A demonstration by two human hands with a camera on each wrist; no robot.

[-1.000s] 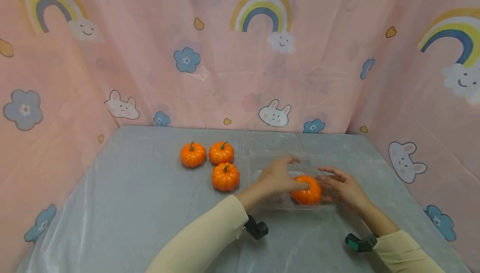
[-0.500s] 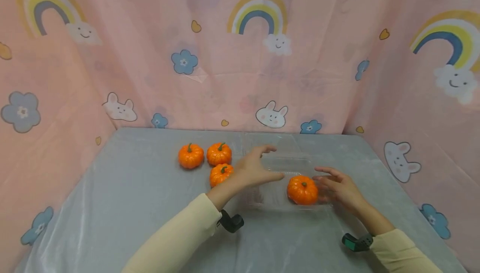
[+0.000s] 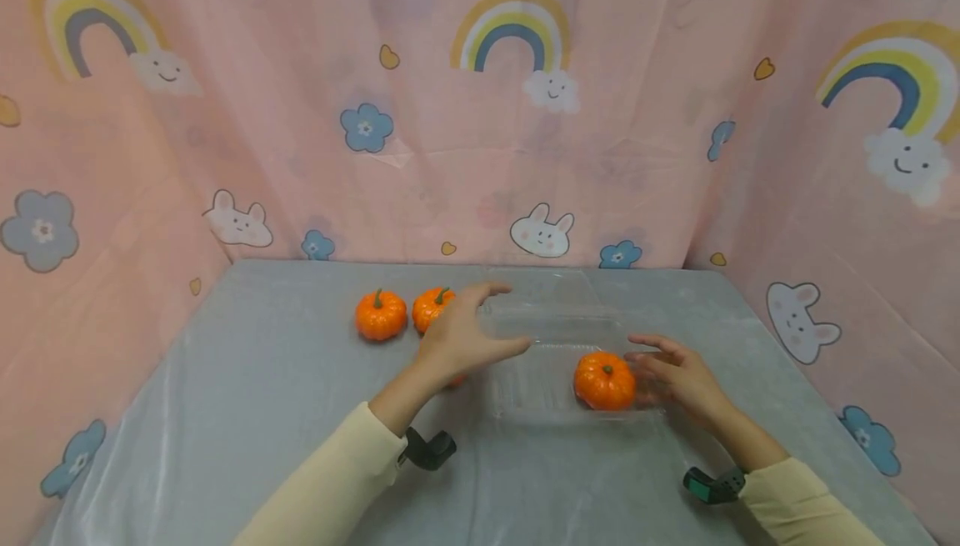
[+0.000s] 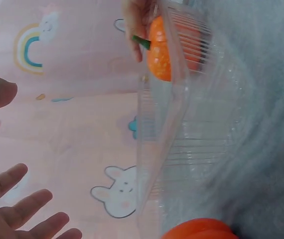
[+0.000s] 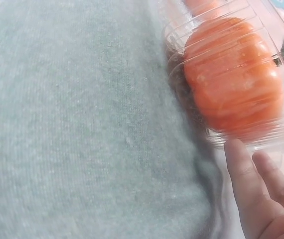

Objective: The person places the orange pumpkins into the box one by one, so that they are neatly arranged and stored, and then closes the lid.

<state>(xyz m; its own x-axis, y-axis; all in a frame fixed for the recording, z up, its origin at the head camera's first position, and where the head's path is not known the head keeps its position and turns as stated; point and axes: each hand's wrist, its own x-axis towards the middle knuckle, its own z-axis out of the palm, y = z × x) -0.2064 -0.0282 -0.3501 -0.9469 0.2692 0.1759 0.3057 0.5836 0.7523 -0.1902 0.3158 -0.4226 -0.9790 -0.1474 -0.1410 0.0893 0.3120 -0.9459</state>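
Nearest the camera, pale sleeves [image 3: 322, 479] angle up from below, and look at that left hand [image 3: 456, 336]: thumb and fingers spread wide, a big gap between them! Across from it, the right hand [image 3: 686, 375] keeps its fingers extended, tips at the near-side end of the clear container [image 3: 528, 383]. Just inside, beside those right fingertips, there's the orange pumpkin [image 3: 604, 381]. Behind the left hand, a second pumpkin [image 3: 456, 380] is almost hidden, a third [image 3: 429, 309] partly covered, a fourth [image 3: 381, 315] in full view to its left. Farther on, past both hands, a clear panel [image 3: 540, 283], then the pink curtain [image 3: 300, 71]. Over to the right wrist view: fingertips right at the ribbed wall, orange showing through it, ribs the head view barely gives. And the left wrist view goes side-on, green stem jutting past the rim!
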